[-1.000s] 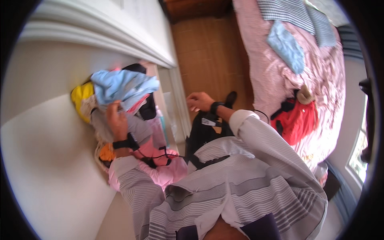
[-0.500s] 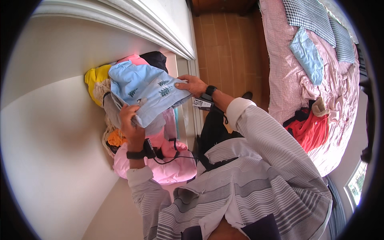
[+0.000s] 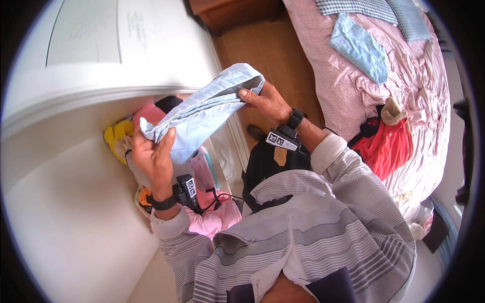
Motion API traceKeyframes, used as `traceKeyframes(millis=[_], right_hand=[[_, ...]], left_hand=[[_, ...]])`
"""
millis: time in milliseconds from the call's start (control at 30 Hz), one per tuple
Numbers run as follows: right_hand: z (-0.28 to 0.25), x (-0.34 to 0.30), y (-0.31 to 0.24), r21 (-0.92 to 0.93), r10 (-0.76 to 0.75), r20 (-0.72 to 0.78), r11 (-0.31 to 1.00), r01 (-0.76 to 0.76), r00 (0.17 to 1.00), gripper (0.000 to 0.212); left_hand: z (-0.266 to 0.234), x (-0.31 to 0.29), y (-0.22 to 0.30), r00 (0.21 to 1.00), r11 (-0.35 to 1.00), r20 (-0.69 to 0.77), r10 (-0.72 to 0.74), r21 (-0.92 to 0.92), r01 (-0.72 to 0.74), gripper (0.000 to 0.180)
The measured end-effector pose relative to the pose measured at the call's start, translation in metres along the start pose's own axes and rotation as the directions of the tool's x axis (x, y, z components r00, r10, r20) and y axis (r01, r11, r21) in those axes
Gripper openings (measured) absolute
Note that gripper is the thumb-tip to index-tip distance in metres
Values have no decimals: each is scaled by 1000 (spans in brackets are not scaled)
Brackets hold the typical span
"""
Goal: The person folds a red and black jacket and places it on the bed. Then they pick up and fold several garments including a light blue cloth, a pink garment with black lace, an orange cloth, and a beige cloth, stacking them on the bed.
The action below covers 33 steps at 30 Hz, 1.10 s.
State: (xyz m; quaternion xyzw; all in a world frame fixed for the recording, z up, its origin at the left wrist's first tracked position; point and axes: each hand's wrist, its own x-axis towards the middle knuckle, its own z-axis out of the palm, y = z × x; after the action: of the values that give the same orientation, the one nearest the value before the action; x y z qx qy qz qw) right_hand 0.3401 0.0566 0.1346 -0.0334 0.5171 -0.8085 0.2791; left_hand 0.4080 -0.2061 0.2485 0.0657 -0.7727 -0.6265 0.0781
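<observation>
A light blue pillowcase (image 3: 202,113) is stretched between my two hands, its open hem and grey inside showing along the top. My left hand (image 3: 154,156) is closed on the near left corner, thumb on the front. At the far right end my right hand (image 3: 268,103) pinches the edge, with its thumb against the inner side. Below the pillowcase lies a pile of clothes and cloths: a yellow piece (image 3: 117,135), a pink piece (image 3: 147,115) and a larger pink garment (image 3: 217,219). The pillowcase and my left arm hide part of the pile.
The pile lies inside a white cupboard (image 3: 60,202), beside its pale door panel (image 3: 151,45). To the right, a bed with a pink cover (image 3: 348,96) holds a folded light blue cloth (image 3: 359,48), checked pillows (image 3: 358,9) and a red garment (image 3: 386,146). A wooden cabinet (image 3: 232,14) stands beyond.
Both hands have raised the pillowcase off the pile and tilted it, so its open hem now faces me. The tree print no longer shows. My view has shifted, bringing the door panel into sight.
</observation>
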Motion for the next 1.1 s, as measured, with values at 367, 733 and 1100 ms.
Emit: traceKeyframes(millis=[367, 733, 1100], right_hand=[[-125, -77, -32, -193, -223, -228, 964, 181, 948, 68], [-183, -109, -38, -244, -273, -423, 953, 181, 864, 69], [-249, -111, -109, -37, -373, -80, 928, 371, 924, 78]], left_hand=[[149, 16, 24, 994, 940, 41, -98, -325, 106, 40], [254, 12, 47, 972, 899, 156, -178, -375, 224, 45], [260, 27, 51, 921, 864, 267, -283, -345, 365, 43]])
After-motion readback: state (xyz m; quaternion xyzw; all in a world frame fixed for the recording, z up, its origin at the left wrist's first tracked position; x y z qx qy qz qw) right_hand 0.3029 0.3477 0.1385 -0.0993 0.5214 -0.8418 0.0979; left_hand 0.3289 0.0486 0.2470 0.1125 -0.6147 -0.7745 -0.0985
